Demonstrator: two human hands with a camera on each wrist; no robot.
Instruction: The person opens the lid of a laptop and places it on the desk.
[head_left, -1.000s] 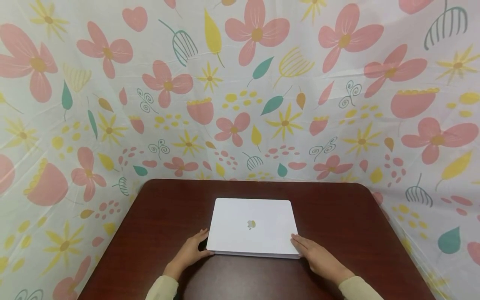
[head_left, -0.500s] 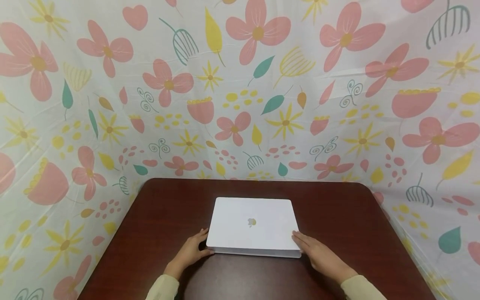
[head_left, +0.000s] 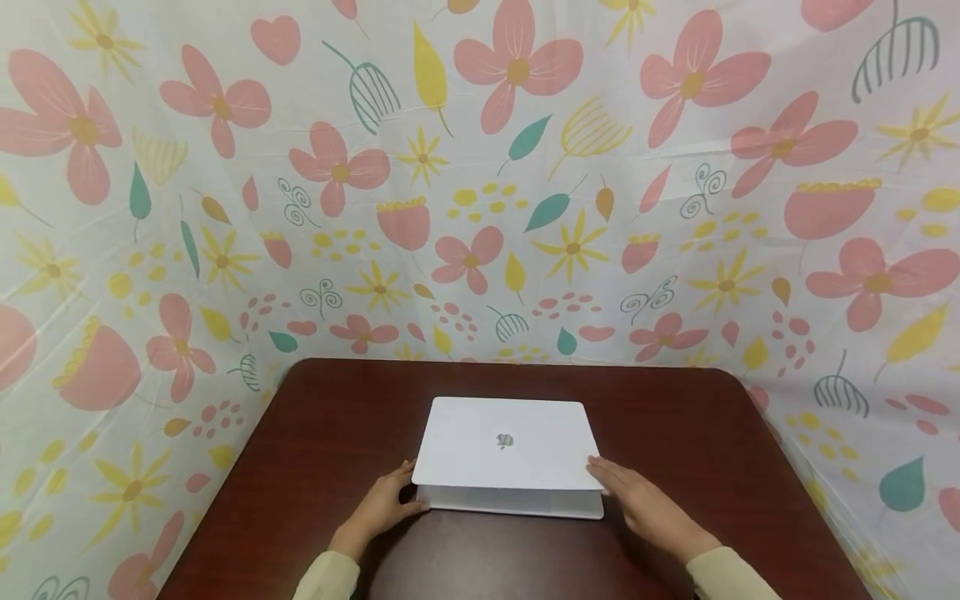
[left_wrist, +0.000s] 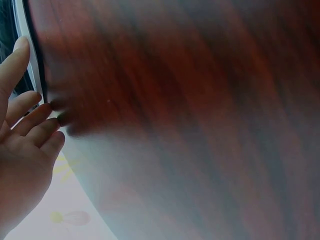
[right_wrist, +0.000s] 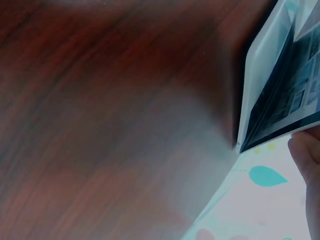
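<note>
Head view: a flowered cloth (head_left: 468,179) hangs behind and along both sides of a dark red-brown surface (head_left: 322,417), probably put up as a backdrop. The laptop (head_left: 480,417) lies on that surface near the middle, its front edge turned toward the person, likely so that both hands can reach its sides. Its lid stands slightly raised at the front, leaving a narrow gap above the base; the right wrist view shows the dark inner side. The right hand (head_left: 651,512) lays straight fingers along the lid's right edge, near the front corner, seemingly to bear the lid's weight. Its thumb is hidden from above, so I cannot tell whether that grip pinches the lid. The left hand (head_left: 381,507) has its grip spread, thumb at the base's front left corner and fingers by the left side, pinching nothing; this seems meant to steady the base against sliding. Pale sleeves end at both wrists, leaving the hands uncovered. Smallest is the shiny apple mark (head_left: 506,441) on top of the lid.
</note>
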